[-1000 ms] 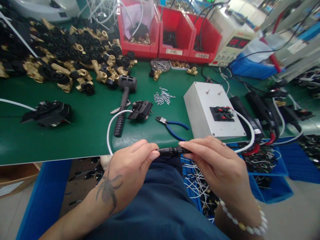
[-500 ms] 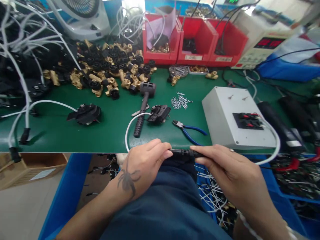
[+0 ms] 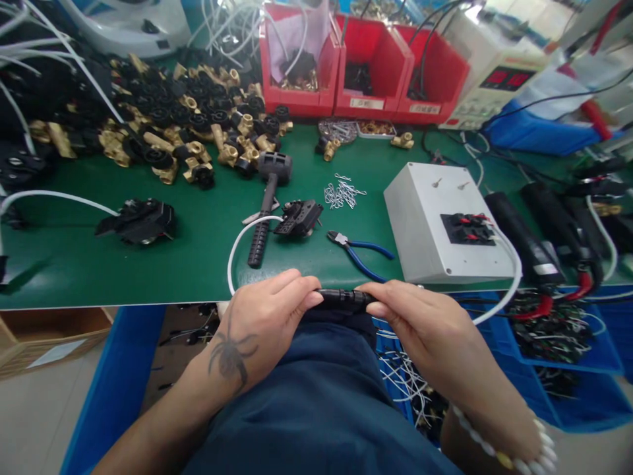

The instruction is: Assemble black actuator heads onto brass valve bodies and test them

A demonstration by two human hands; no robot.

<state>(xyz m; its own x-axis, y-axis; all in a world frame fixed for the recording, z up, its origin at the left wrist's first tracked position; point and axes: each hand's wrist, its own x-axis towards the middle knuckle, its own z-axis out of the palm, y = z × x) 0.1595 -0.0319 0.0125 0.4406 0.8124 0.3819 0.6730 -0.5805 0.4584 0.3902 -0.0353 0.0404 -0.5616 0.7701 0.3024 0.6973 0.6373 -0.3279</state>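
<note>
A black cable connector (image 3: 341, 297) spans the gap between my two hands, just past the table's front edge. My left hand (image 3: 274, 316) is closed on its left end, fingers and thumb pinched together. The right end is gripped by my right hand (image 3: 410, 316), also pinched closed. A white cable (image 3: 235, 247) curves from behind my left hand up to a small black device (image 3: 299, 218) on the green table. From near my right hand another white cable (image 3: 509, 300) loops to the grey box (image 3: 428, 247). The connector's ends are hidden under my fingers.
Blue-handled cutters (image 3: 363, 254), a black mallet (image 3: 267, 204) and metal clips (image 3: 345, 192) lie beyond my hands. Another black device (image 3: 141, 221) sits left. Brass fittings (image 3: 227, 155) are heaped behind, beside red bins (image 3: 301, 99). Blue trays (image 3: 583, 396) stand lower right.
Both hands stay on the black connector, drawn slightly closer together. The view has turned a little to the right, so the table's contents appear shifted left.
</note>
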